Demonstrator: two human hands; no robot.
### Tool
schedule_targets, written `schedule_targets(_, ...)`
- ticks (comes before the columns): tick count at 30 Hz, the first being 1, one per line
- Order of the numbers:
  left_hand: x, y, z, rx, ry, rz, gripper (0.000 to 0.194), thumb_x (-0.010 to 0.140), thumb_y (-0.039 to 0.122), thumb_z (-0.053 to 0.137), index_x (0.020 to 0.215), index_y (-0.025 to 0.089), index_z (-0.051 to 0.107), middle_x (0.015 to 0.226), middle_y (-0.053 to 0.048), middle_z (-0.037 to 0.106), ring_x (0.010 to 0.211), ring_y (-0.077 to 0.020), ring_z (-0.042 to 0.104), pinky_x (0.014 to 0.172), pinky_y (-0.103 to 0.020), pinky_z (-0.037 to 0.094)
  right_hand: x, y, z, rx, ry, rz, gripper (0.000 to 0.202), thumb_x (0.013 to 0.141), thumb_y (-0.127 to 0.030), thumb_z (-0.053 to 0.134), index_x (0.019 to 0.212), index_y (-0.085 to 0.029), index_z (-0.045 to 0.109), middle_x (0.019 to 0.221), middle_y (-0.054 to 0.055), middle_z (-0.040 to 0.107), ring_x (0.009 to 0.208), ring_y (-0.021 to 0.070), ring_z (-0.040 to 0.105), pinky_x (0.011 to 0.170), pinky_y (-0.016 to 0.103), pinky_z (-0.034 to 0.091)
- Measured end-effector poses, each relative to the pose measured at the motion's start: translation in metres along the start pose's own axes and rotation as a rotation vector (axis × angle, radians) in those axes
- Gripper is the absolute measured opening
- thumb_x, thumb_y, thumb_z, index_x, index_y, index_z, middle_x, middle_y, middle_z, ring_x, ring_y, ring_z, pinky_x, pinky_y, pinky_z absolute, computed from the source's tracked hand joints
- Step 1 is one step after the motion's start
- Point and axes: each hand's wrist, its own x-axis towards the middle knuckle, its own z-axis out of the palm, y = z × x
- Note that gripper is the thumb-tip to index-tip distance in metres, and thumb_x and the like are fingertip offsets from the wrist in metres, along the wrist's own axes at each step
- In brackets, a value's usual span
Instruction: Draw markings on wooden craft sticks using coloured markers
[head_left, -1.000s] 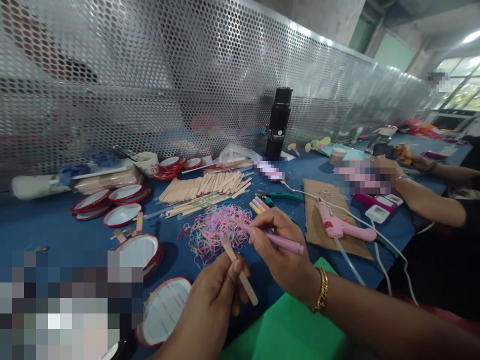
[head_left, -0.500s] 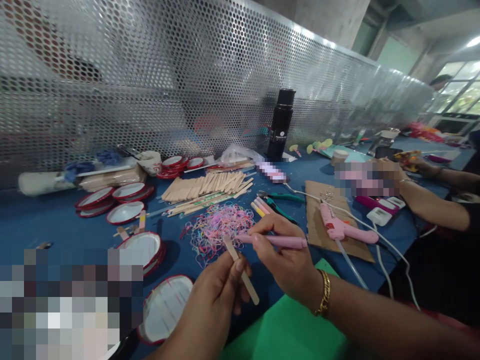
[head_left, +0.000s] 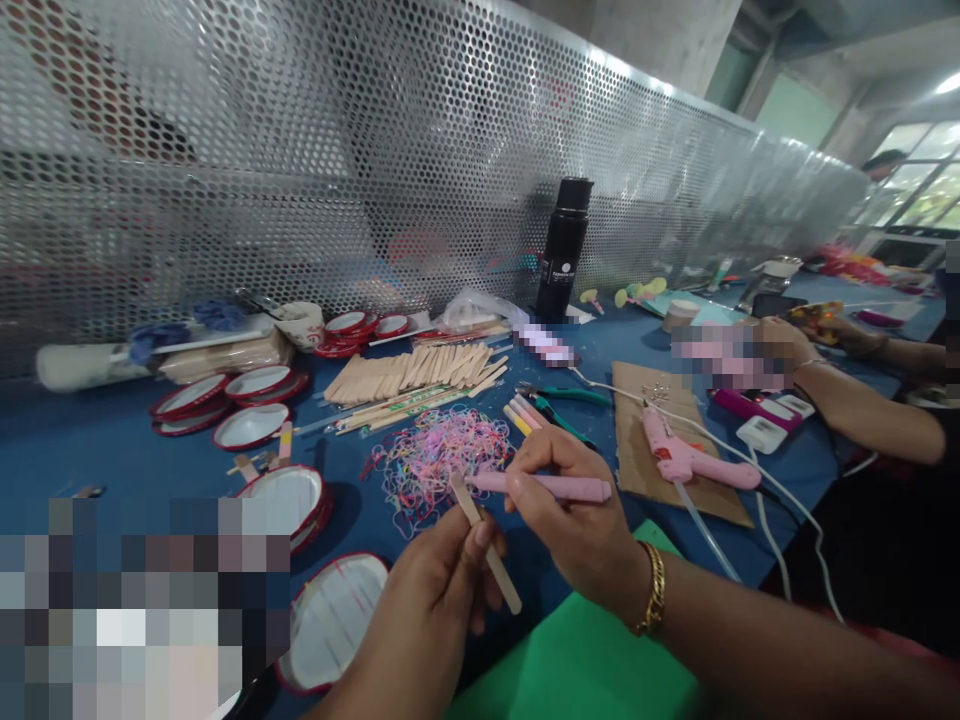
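Left fingers [head_left: 481,534] pinch flat pale wooden stick [head_left: 502,580] mid-length; right fingers [head_left: 527,492] grip slim pink marker [head_left: 566,488], tip by stick's upper end, contact unclear. Tangled multicoloured strings [head_left: 442,450] just beyond. Farther back on blue tabletop [head_left: 67,440]: black cylindrical bottle [head_left: 567,235], "FASHION" legible.

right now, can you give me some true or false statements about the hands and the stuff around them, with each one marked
1. The left hand holds a wooden stick. True.
2. The right hand is empty. False: it holds a pink marker.
3. The pink glue gun rests on the cardboard. True.
4. The black bottle lies on its side. False: it stands upright.
5. The spread-out sticks lie beyond the tangled coloured strands. True.
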Motion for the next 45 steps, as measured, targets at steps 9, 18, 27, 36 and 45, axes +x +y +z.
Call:
schedule_targets(9,0.0004,-0.0001,0.0003,0.017,0.016,0.001,0.037,0.092,0.05,0.047,0.073,0.019,0.057,0.056,0.003,0.055,0.046,-0.01,0.046,0.044,-0.019,0.034,0.0029,-0.0013,0.0012,0.002,-0.034,0.017,0.016,0.082,-0.018,0.054,0.066,-0.02,0.055,0.064,-0.001,0.057,0.061,0.0125,0.053,0.06,0.028,0.042)
schedule_targets(18,0.0008,-0.0015,-0.0002,0.025,-0.003,0.011,0.038,0.093,0.05,0.045,0.074,0.019,0.057,0.057,0.003,0.054,0.047,-0.0101,0.046,0.045,-0.02,0.035,0.0024,0.0038,-0.0008,0.039,0.001,-0.012,0.016,0.085,-0.02,0.052,0.07,-0.02,0.053,0.065,-0.001,0.057,0.065,0.014,0.053,0.065,0.031,0.044)
schedule_targets(27,0.0014,0.0041,0.001,0.03,0.009,0.013,0.04,0.092,0.051,0.045,0.071,0.019,0.056,0.056,0.002,0.053,0.046,-0.0101,0.044,0.044,-0.02,0.035,0.0028,0.0035,-0.0008,-0.024,0.034,0.01,0.019,0.085,-0.02,0.053,0.066,-0.02,0.055,0.066,-0.001,0.058,0.066,0.0136,0.053,0.065,0.03,0.044)
schedule_targets(36,0.0011,0.0015,0.0001,0.029,0.009,0.01,0.039,0.091,0.052,0.046,0.073,0.019,0.057,0.057,0.002,0.055,0.046,-0.0103,0.046,0.044,-0.02,0.035,0.0026,0.0026,-0.0004,0.008,0.017,0.009,0.016,0.084,-0.02,0.054,0.068,-0.02,0.055,0.065,-0.001,0.058,0.065,0.0133,0.054,0.065,0.03,0.044)
schedule_targets(45,0.0011,0.0004,0.0002,0.053,0.011,0.011,0.041,0.091,0.053,0.045,0.071,0.02,0.056,0.057,0.002,0.055,0.047,-0.0109,0.046,0.045,-0.02,0.035,0.002,0.0028,0.0002,0.026,-0.022,-0.009,0.013,0.084,-0.019,0.055,0.071,-0.021,0.056,0.066,-0.002,0.061,0.066,0.0134,0.055,0.064,0.029,0.046)
